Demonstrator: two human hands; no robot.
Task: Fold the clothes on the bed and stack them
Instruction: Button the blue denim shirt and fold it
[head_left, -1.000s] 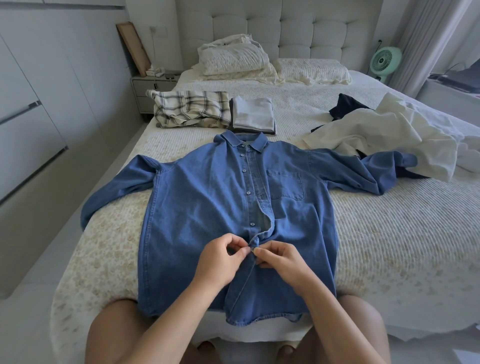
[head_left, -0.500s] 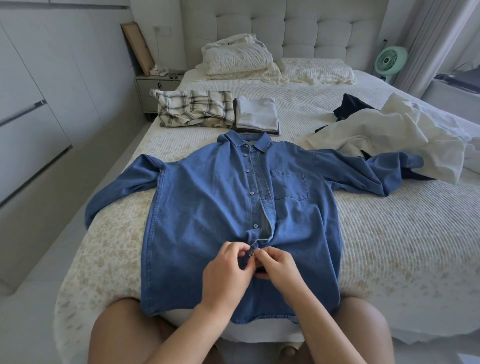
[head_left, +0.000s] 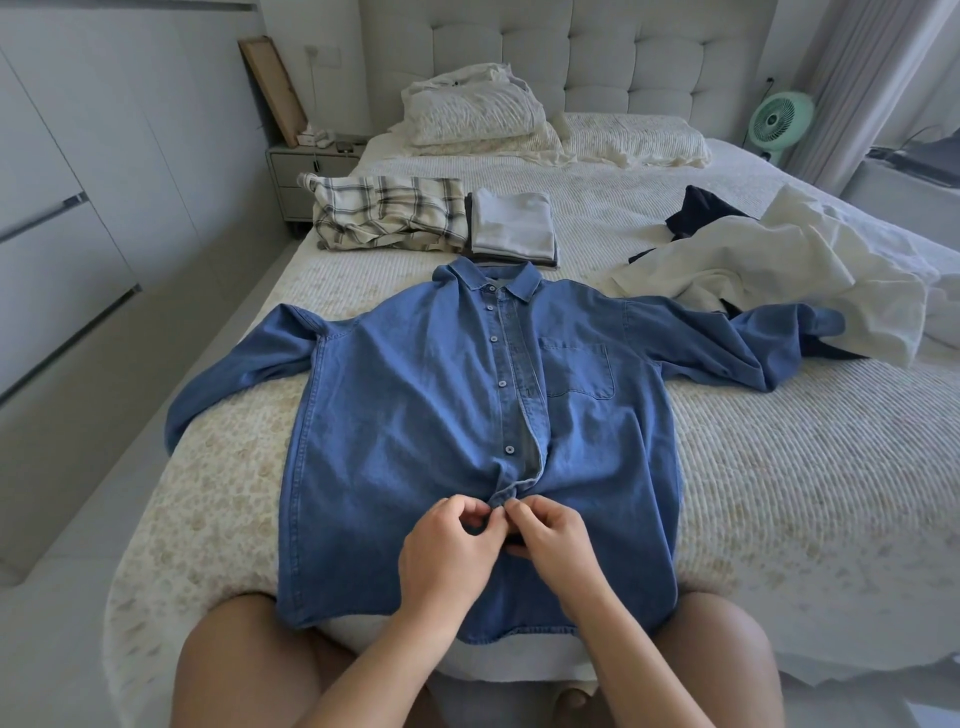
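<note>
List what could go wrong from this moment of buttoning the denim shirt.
1. Both hands, left hand and right hand, pinch the placket of the denim shirt, which gapes above them; the button may go through askew.
2. Its right sleeve lies against the white garment; folding could drag it along.

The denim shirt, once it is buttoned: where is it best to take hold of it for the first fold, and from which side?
Probably grip the denim shirt at its left shoulder seam and at the hem below, coming from the left side. It lies flat, face up, collar away, with that sleeve hanging off the bed edge, so this side seems easiest to lift. Both the left hand and right hand pinch the placket.
</note>
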